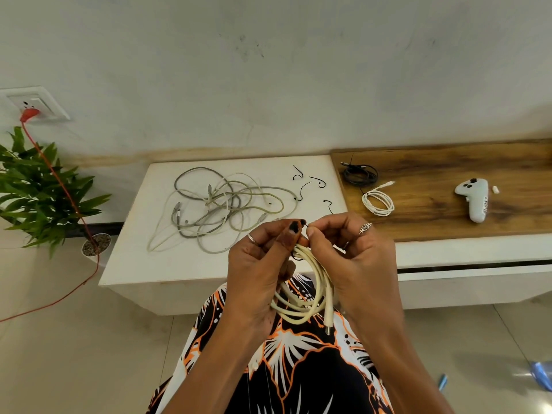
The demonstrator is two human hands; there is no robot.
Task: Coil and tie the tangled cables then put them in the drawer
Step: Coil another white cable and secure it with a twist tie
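Cream coiled cable (307, 291) pinched by both hands (260, 264) (355, 258); tangled cables (221, 204) on the surface (143, 264) at 11 o'clock.

- Coiled cable (310, 282) in the hands: cream.
- Tangled cables (221, 204) on white table (143, 264): grey and off-white.
- Twist ties (310, 186): black.
- Side shelf (448, 213): brown wood grain.
- Finished coils: one black (360, 174), one white (378, 201).
- Controller (475, 198): white, dark buttons.
- Garment (298, 369): black with orange-and-white leaf print.
- Plant (38, 186): green.
- Wall plug (29, 113) and cord: red.
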